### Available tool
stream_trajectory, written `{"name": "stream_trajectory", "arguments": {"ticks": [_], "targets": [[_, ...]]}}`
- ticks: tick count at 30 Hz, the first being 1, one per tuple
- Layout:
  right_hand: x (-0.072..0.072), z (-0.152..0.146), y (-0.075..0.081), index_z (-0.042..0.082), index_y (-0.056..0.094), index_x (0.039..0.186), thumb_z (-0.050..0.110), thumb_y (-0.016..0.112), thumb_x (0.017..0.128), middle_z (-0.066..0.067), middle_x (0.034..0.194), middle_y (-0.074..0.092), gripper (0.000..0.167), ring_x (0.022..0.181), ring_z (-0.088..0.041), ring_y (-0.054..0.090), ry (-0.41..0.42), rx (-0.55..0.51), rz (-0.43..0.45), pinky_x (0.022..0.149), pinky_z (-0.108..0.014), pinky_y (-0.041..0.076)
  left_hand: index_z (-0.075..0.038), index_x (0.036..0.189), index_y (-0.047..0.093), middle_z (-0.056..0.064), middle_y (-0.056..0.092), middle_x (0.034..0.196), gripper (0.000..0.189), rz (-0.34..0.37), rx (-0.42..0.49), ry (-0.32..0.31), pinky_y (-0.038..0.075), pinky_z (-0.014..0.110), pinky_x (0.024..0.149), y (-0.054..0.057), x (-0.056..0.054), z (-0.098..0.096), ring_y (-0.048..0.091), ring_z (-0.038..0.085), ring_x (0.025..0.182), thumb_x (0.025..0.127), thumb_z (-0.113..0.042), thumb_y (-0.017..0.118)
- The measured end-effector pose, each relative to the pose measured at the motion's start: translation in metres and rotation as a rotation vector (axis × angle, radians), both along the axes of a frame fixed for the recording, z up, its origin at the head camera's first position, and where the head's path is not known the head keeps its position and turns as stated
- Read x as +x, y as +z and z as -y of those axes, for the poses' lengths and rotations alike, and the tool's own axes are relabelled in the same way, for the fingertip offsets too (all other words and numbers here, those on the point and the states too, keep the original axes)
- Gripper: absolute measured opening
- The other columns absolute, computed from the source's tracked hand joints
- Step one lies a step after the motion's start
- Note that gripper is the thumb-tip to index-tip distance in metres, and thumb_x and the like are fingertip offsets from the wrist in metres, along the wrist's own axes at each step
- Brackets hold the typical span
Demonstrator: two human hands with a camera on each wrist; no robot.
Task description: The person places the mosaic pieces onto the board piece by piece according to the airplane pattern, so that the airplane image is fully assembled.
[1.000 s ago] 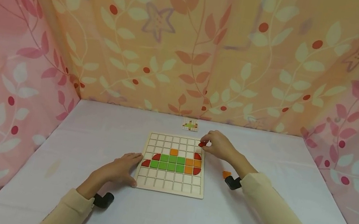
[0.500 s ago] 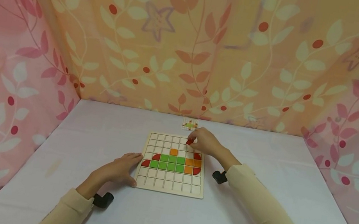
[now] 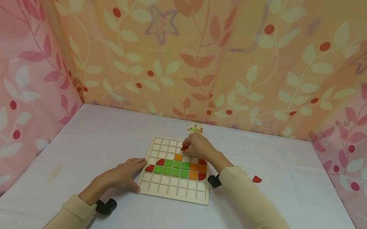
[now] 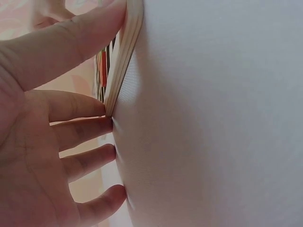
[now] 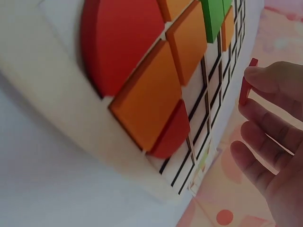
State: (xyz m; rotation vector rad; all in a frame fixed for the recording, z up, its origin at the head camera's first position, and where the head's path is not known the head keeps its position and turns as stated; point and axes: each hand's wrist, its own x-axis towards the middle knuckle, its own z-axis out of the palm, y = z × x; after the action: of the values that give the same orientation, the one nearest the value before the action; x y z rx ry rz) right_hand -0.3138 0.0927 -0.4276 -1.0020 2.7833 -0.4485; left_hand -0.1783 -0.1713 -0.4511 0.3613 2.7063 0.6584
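My right hand point(image 3: 202, 147) pinches a red quarter-round tile point(image 3: 184, 148) above the upper middle of a wooden grid board point(image 3: 174, 191). In the right wrist view, thumb and forefinger hold this red tile point(image 5: 247, 81) on edge, clear of the grid, while the other fingers are bent loosely. My left hand point(image 3: 125, 171) rests at the board's left edge, fingers extended and thumb by the near corner. From the left wrist view, the thumb and fingertips of that hand point(image 4: 38, 165) touch the board's edge and the tablecloth. Green squares point(image 3: 177, 165), orange squares point(image 3: 193, 175) and red quarter-rounds point(image 3: 160, 162) lie in the middle rows.
A small pattern card point(image 3: 195, 127) lies behind the board, partly covered by the right hand. Another red quarter-round tile point(image 3: 257, 179) lies on the white tablecloth point(image 3: 298, 214), beside the right sleeve point(image 3: 255, 207). Floral curtains point(image 3: 194, 51) close off the back and sides.
My right hand has moved left over the board, carrying the red tile. The loose red tile has come into view beside the sleeve, and an orange piece is now hidden. The left hand stays put.
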Motion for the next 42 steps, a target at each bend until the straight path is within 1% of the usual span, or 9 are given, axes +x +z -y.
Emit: {"name": "stream_trajectory", "arguments": {"ticks": [5,7,11,13,17,22,28,33,42], "targets": [[-0.002,0.006,-0.008,0.009,0.076,0.104,0.016,0.072,0.088,-0.006,0.097,0.067,0.018,0.090,-0.020,0.058,0.058,0.038,-0.051,0.085,-0.035,0.051,-0.001,0.149,0.036,0.017,0.033,0.157,0.094,-0.001,0.005,0.002,0.026,0.063,0.113,-0.001,0.001,0.000,0.025,0.039,0.146,0.071,-0.019,0.086],[-0.003,0.009,-0.010,0.008,0.076,0.103,0.015,0.071,0.088,-0.007,0.098,0.067,0.018,0.091,-0.021,0.059,0.076,0.046,-0.063,0.088,-0.036,0.050,0.000,0.149,0.036,0.017,0.033,0.157,0.095,-0.001,0.004,0.001,0.026,0.063,0.113,-0.002,0.001,0.000,0.025,0.039,0.147,0.071,-0.020,0.086],[-0.004,0.012,-0.012,0.006,0.076,0.102,0.011,0.069,0.087,-0.010,0.097,0.067,0.017,0.091,-0.024,0.059,0.091,0.041,-0.054,0.093,-0.040,0.048,0.000,0.149,0.036,0.017,0.033,0.157,0.095,-0.001,-0.003,-0.003,0.026,0.064,0.113,-0.001,0.001,0.000,0.025,0.040,0.146,0.071,-0.020,0.086],[-0.003,0.014,-0.012,0.005,0.076,0.102,0.009,0.068,0.087,-0.010,0.097,0.066,0.017,0.091,-0.024,0.059,0.087,0.048,-0.039,0.092,-0.039,0.048,0.000,0.148,0.036,0.017,0.034,0.157,0.095,-0.003,-0.002,-0.007,0.026,0.064,0.113,-0.001,0.001,0.001,0.025,0.041,0.146,0.070,-0.020,0.086],[-0.003,0.015,-0.012,0.007,0.076,0.102,0.009,0.067,0.088,-0.008,0.096,0.065,0.017,0.088,-0.020,0.056,0.079,0.066,-0.025,0.085,-0.034,0.051,0.000,0.148,0.037,0.018,0.034,0.156,0.095,-0.008,-0.003,-0.015,0.026,0.064,0.112,-0.002,0.001,0.001,0.025,0.041,0.146,0.070,-0.020,0.086],[-0.004,0.018,-0.015,0.008,0.076,0.104,0.012,0.068,0.090,-0.009,0.100,0.065,0.017,0.092,-0.022,0.057,0.041,0.075,0.011,0.090,-0.036,0.050,-0.001,0.149,0.036,0.017,0.033,0.157,0.095,-0.007,-0.005,-0.011,0.026,0.064,0.113,-0.004,0.000,0.002,0.024,0.041,0.147,0.070,-0.021,0.086],[-0.005,0.019,-0.018,0.010,0.076,0.106,0.013,0.067,0.091,-0.006,0.102,0.064,0.018,0.092,-0.019,0.055,0.001,0.072,0.039,0.090,-0.034,0.051,-0.001,0.149,0.036,0.016,0.033,0.157,0.096,-0.007,-0.006,-0.007,0.026,0.063,0.113,-0.004,0.000,0.002,0.025,0.040,0.147,0.070,-0.021,0.087],[-0.004,0.018,-0.017,0.009,0.075,0.108,0.014,0.067,0.091,-0.007,0.102,0.065,0.020,0.092,-0.019,0.055,0.004,0.055,0.043,0.089,-0.034,0.051,-0.001,0.149,0.036,0.017,0.033,0.157,0.095,-0.006,-0.007,-0.010,0.026,0.063,0.113,-0.002,0.001,0.002,0.025,0.040,0.147,0.071,-0.021,0.086],[-0.004,0.008,-0.015,0.008,0.075,0.108,0.018,0.067,0.092,-0.006,0.093,0.066,0.021,0.082,-0.016,0.054,0.010,-0.005,0.037,0.078,-0.030,0.049,0.000,0.148,0.037,0.018,0.034,0.156,0.096,-0.017,-0.014,-0.024,0.027,0.065,0.111,0.001,0.000,0.002,0.026,0.041,0.146,0.070,-0.021,0.087]]}}
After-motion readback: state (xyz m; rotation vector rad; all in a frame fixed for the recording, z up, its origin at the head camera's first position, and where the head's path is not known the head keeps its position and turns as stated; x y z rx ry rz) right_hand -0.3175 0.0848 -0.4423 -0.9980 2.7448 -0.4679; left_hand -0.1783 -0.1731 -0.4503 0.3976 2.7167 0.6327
